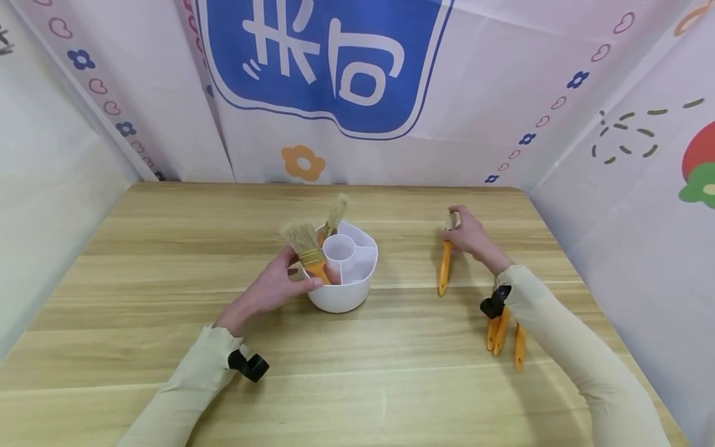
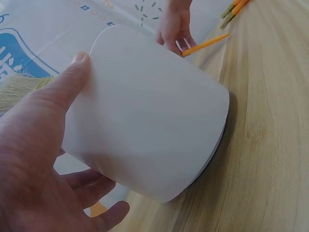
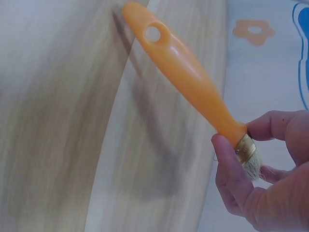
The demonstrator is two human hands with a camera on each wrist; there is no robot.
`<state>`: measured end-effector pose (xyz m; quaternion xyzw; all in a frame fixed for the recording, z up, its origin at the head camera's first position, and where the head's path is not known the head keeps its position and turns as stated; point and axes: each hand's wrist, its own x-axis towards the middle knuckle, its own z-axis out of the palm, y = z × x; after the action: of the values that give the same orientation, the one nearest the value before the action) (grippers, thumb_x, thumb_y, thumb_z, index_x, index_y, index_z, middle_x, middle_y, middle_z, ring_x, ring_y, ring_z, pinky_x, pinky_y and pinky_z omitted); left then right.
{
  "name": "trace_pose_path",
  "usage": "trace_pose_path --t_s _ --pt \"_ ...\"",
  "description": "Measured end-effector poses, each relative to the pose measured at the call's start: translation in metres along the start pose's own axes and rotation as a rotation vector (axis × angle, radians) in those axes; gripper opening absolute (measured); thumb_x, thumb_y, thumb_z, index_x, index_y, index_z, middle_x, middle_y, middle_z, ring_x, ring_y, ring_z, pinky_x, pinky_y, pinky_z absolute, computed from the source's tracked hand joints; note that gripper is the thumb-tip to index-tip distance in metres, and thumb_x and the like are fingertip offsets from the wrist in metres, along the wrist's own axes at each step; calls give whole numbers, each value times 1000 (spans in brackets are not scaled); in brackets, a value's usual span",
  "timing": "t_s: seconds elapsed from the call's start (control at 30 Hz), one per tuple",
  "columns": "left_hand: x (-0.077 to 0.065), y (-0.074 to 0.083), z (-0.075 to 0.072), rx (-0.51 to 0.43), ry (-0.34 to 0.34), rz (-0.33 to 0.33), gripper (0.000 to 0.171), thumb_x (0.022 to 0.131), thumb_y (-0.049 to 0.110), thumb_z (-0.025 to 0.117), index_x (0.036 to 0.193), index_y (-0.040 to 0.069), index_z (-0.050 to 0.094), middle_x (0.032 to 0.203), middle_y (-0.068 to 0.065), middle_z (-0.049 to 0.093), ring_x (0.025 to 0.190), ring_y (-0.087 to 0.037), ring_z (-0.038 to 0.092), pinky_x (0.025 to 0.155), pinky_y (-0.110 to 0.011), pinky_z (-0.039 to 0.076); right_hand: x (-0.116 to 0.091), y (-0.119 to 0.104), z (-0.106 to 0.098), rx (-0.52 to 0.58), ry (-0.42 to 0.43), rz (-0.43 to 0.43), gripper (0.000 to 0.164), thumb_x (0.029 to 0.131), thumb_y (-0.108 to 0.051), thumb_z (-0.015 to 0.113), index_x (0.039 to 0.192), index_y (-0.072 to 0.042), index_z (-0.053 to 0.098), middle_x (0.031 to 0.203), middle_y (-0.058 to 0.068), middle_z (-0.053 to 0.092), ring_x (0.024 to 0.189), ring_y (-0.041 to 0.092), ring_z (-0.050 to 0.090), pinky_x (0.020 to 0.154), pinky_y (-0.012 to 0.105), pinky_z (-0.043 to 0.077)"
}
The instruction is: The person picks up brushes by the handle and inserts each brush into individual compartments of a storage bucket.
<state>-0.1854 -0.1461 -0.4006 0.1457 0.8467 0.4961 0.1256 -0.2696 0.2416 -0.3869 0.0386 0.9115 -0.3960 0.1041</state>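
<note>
Left hand (image 1: 274,285) spread against white divided caddy (image 1: 339,300); right hand (image 1: 468,236) pinches orange-handled paintbrush (image 1: 445,267) at bristle end. Step, probably: filling caddy. Next move likely calls for carrying paintbrush toward left hand.

The right hand (image 3: 275,183) is pinching the brush (image 3: 203,99) where the orange handle (image 3: 181,70) is joining the metal ferrule (image 3: 247,149). Pale bristles (image 3: 253,169) are showing between the fingers (image 3: 228,162); the holed handle end is pointing away from the hand, over the wooden table (image 3: 53,125).
</note>
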Motion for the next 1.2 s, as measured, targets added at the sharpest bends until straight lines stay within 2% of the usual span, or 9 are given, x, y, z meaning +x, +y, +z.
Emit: trace_pose_path --t_s 0.23,0.53,0.83,1.2 --pt "0 -2 1 1 9 5 79 82 32 71 140 5 26 144 -21 36 135 -38 34 110 -53 34 -10 -12 11 47 -14 -54 70 85 -4 56 146 -8 21 102 24 55 65 18 60 70 45 59" --pt "0 -2 1 -5 15 12 79 81 31 71 140 4 26 143 -21 37 135 -38 35 110 -53 34 -25 -30 22 88 -15 -130 69 84 -2 57 145 -9 25 91 18 52 70 20 59 71 47 58" --pt "1 -2 1 -8 14 21 79 82 30 72 140 4 26 143 -21 37 135 -38 35 110 -53 34 -34 -39 28 114 -22 -146 70 84 -1 58 145 -13 26 89 14 48 71 19 58 71 47 58" --pt "2 -4 1 -6 11 18 79 82 31 71 141 6 25 143 -20 37 135 -37 35 110 -53 34 -40 -43 33 145 8 -167 71 84 -2 60 145 -17 27 92 14 49 74 19 56 70 44 59"
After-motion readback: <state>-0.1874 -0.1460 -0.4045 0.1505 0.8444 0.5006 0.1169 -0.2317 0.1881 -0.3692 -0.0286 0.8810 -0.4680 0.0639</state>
